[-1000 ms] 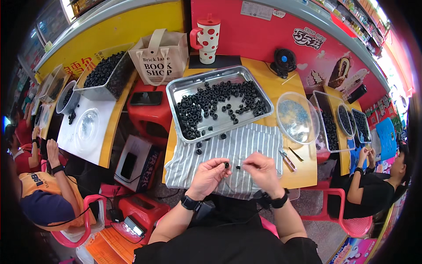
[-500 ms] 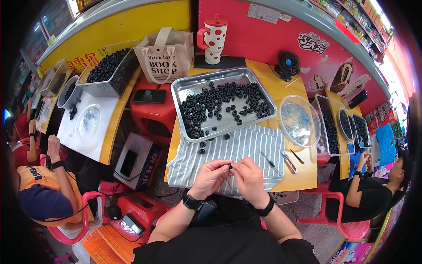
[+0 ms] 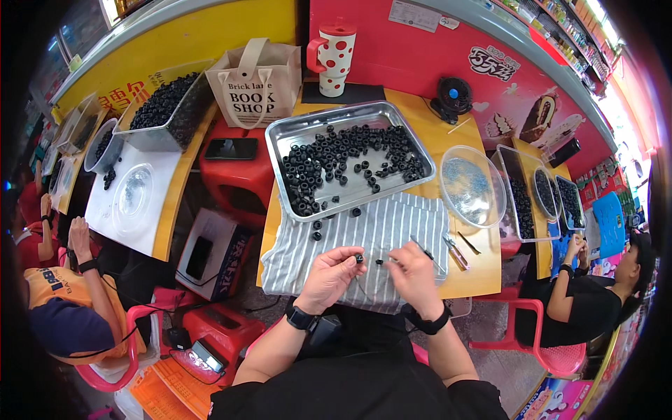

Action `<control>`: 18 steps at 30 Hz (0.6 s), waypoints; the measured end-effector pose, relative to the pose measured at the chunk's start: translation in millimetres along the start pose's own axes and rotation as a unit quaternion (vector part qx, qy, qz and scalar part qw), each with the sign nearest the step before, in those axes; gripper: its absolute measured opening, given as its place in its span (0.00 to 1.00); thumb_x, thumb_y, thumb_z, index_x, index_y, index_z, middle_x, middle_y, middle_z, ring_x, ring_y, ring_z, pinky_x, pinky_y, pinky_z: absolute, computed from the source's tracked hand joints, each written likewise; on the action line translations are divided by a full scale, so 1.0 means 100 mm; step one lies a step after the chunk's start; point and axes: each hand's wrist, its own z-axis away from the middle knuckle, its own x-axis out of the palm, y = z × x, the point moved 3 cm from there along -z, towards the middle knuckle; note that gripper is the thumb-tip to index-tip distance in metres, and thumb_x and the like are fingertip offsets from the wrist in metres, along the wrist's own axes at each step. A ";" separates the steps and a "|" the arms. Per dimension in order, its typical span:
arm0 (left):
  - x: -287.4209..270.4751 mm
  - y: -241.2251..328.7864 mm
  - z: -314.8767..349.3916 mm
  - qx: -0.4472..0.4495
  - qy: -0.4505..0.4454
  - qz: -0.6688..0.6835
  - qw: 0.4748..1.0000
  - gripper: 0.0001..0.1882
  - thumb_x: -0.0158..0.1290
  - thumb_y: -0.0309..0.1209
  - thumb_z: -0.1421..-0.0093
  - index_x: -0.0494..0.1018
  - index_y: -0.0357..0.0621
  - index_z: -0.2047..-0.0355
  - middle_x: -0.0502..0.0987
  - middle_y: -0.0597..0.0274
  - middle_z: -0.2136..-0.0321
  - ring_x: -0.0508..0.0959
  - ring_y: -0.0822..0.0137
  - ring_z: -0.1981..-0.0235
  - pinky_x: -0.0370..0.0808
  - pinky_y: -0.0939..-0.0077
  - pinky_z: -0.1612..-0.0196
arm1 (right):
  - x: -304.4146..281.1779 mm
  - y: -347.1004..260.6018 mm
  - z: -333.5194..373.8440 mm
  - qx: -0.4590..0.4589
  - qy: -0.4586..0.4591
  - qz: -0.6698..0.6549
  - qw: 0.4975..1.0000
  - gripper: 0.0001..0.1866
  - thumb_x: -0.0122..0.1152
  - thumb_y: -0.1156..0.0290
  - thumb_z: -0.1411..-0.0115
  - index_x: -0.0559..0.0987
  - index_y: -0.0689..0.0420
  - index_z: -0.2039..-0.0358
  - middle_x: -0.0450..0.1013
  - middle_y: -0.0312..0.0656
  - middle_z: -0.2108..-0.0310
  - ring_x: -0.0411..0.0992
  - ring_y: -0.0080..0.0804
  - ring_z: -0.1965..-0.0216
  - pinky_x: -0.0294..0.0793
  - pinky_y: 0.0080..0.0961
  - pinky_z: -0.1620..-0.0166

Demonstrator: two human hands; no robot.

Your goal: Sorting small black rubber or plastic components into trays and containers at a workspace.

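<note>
My left hand (image 3: 332,278) pinches a small black ring-shaped part (image 3: 360,258) between thumb and fingertips. My right hand (image 3: 414,278) is apart from it over the cloth, its fingers loosely bent with nothing visible in them. A small black piece (image 3: 379,262) shows between the two hands. Beside my right fingertips is a thin dark pointed tool (image 3: 424,250), partly covered by the hand. Under both hands spreads a grey-and-white striped cloth (image 3: 294,245). Beyond it, a metal tray (image 3: 399,190) holds many black ring parts (image 3: 308,168); a few loose ones (image 3: 317,236) lie on the cloth.
Right of the cloth are tweezers (image 3: 468,242), a small cutter-like tool (image 3: 456,253) and a round clear lid (image 3: 500,203) with tiny bits. A dotted tumbler (image 3: 336,63), fan (image 3: 451,98) and cloth bag (image 3: 255,105) stand behind. People work at tables (image 3: 168,231) on either side.
My hands have separated: the right has moved right, toward the thin dark tool, while the left keeps the black ring part. A small black piece now shows between them. The view has shifted slightly.
</note>
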 end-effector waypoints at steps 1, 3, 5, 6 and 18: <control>-0.01 0.00 0.01 0.001 0.004 -0.005 1.000 0.13 0.52 0.25 0.35 0.73 0.33 0.51 0.79 0.56 0.61 0.80 0.65 0.60 0.76 0.74 0.53 | 0.05 -0.09 0.01 -0.032 -0.015 0.037 0.999 0.07 0.65 0.77 0.50 0.80 0.58 0.68 0.67 0.47 0.73 0.70 0.46 0.71 0.69 0.37 0.69; 0.01 0.00 0.00 -0.001 -0.002 -0.003 1.000 0.13 0.52 0.25 0.35 0.73 0.34 0.51 0.79 0.56 0.61 0.80 0.65 0.60 0.76 0.73 0.53 | 0.16 -0.12 0.04 -0.073 -0.019 0.100 0.992 0.08 0.66 0.73 0.50 0.80 0.58 0.69 0.65 0.46 0.74 0.69 0.48 0.71 0.69 0.41 0.68; 0.03 0.00 0.00 -0.001 -0.008 -0.002 1.000 0.13 0.52 0.25 0.35 0.73 0.34 0.51 0.79 0.56 0.61 0.80 0.65 0.60 0.76 0.72 0.53 | 0.20 -0.09 0.07 -0.085 -0.010 0.103 0.991 0.07 0.66 0.75 0.50 0.79 0.59 0.69 0.66 0.46 0.74 0.70 0.45 0.71 0.69 0.37 0.68; 0.04 0.00 0.01 -0.005 -0.011 -0.004 1.000 0.13 0.52 0.25 0.35 0.73 0.34 0.51 0.79 0.56 0.61 0.80 0.65 0.60 0.76 0.72 0.53 | 0.21 -0.10 0.07 -0.094 -0.001 0.106 0.990 0.07 0.66 0.76 0.49 0.79 0.60 0.69 0.67 0.45 0.74 0.71 0.41 0.71 0.70 0.34 0.68; 0.00 -0.03 0.00 -0.007 -0.010 -0.032 0.999 0.13 0.51 0.24 0.35 0.74 0.33 0.50 0.79 0.56 0.59 0.79 0.67 0.60 0.76 0.73 0.53 | 0.21 -0.29 0.06 -0.015 0.006 -0.269 0.963 0.09 0.60 0.86 0.45 0.81 0.63 0.64 0.74 0.40 0.70 0.74 0.26 0.68 0.72 0.20 0.64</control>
